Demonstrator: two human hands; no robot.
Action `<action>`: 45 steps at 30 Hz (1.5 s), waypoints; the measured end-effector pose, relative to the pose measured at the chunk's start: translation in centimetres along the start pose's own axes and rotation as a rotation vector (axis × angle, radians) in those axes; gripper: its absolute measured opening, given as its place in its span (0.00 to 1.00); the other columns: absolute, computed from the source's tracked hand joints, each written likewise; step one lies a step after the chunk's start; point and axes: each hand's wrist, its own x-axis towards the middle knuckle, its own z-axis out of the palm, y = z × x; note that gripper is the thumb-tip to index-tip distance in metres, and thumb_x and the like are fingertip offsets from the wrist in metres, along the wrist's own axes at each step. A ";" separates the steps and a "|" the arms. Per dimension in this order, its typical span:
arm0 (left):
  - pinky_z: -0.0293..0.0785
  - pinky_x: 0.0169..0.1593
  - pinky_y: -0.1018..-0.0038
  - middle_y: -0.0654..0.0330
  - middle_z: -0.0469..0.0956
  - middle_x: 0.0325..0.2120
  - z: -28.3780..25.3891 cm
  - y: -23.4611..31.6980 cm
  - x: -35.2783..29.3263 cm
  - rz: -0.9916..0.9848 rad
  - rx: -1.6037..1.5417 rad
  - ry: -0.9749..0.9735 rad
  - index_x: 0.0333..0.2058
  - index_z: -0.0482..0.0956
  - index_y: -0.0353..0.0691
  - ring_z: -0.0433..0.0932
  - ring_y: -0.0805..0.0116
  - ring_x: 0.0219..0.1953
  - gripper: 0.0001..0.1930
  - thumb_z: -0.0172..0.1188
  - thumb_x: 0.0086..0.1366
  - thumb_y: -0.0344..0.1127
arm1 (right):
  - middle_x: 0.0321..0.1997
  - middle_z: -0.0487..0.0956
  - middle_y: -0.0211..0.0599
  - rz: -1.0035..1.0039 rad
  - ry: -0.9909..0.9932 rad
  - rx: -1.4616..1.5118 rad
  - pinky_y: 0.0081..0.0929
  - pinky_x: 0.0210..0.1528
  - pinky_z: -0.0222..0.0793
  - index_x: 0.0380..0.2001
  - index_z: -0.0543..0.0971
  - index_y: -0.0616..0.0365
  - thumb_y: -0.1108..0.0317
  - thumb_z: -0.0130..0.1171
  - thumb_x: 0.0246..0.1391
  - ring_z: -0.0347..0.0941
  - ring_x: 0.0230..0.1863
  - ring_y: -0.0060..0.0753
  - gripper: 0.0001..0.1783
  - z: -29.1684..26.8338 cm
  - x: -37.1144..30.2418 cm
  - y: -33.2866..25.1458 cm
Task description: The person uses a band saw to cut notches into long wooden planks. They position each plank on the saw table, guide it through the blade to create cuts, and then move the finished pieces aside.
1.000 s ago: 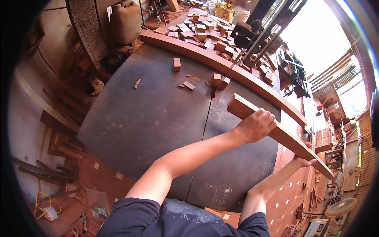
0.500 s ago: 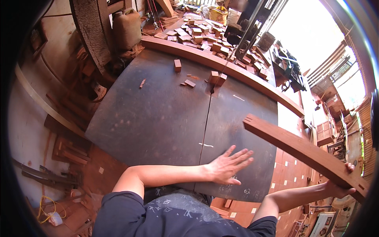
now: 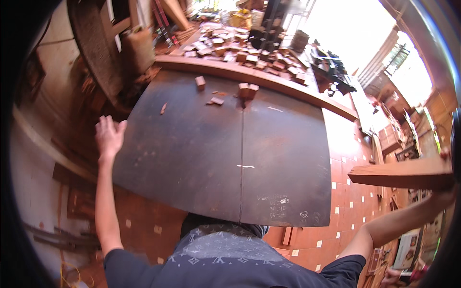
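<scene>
My left hand (image 3: pixel 109 137) is off the left edge of a dark metal saw table (image 3: pixel 192 149), fingers stretched out and holding nothing. At the far right my right hand (image 3: pixel 447 192), dim near the picture's rim, grips a reddish wooden beam (image 3: pixel 401 174). The beam is held up clear of the table's right side, its cut end toward the table. A narrow slit (image 3: pixel 241 153) runs through the table from the near edge to a pair of small wood blocks (image 3: pixel 248 90). A single block (image 3: pixel 200 83) and a flat offcut (image 3: pixel 217 101) lie left of them.
A long wooden rail (image 3: pixel 269 79) crosses the table's far side. Behind it is a heap of cut blocks (image 3: pixel 230 43). A plastic jug (image 3: pixel 139 50) stands far left, beside a curved machine frame (image 3: pixel 91 48). Reddish floor tiles (image 3: pixel 345 192) lie to the right.
My left hand has swung from over the table's right half to beyond its left edge. My right hand has carried the beam away from the table, farther right. The view has shifted slightly.
</scene>
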 end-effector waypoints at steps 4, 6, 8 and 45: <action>0.54 0.78 0.58 0.45 0.60 0.76 -3.3 -3.3 1.4 0.064 -0.427 0.249 0.73 0.64 0.33 0.59 0.48 0.78 0.38 0.51 0.79 0.60 | 0.44 0.83 0.46 -0.066 -0.248 -0.151 0.36 0.47 0.79 0.61 0.72 0.64 0.34 0.66 0.57 0.82 0.43 0.37 0.46 0.9 -1.2 1.0; 0.53 0.78 0.59 0.49 0.62 0.76 -6.9 -2.2 0.9 0.108 -0.859 0.322 0.73 0.64 0.32 0.59 0.54 0.78 0.35 0.50 0.81 0.56 | 0.44 0.87 0.46 -0.064 -0.380 -0.197 0.37 0.51 0.78 0.54 0.79 0.69 0.40 0.70 0.56 0.84 0.43 0.36 0.40 2.8 -2.9 1.0; 0.54 0.78 0.58 0.52 0.61 0.76 -11.6 -2.5 0.1 0.148 -1.006 0.364 0.74 0.63 0.35 0.58 0.58 0.78 0.33 0.48 0.83 0.54 | 0.40 0.86 0.41 -0.035 -0.507 -0.319 0.34 0.44 0.79 0.49 0.80 0.64 0.51 0.78 0.47 0.83 0.38 0.32 0.33 7.2 -6.4 2.1; 0.71 0.38 0.64 0.59 0.80 0.26 -3.7 -9.7 -17.5 -0.626 -0.800 0.066 0.32 0.82 0.34 0.76 0.65 0.30 0.26 0.64 0.73 0.56 | 0.44 0.85 0.34 0.285 -1.524 -0.284 0.38 0.58 0.74 0.43 0.90 0.57 0.36 0.84 0.34 0.79 0.50 0.41 0.40 8.3 -26.3 15.1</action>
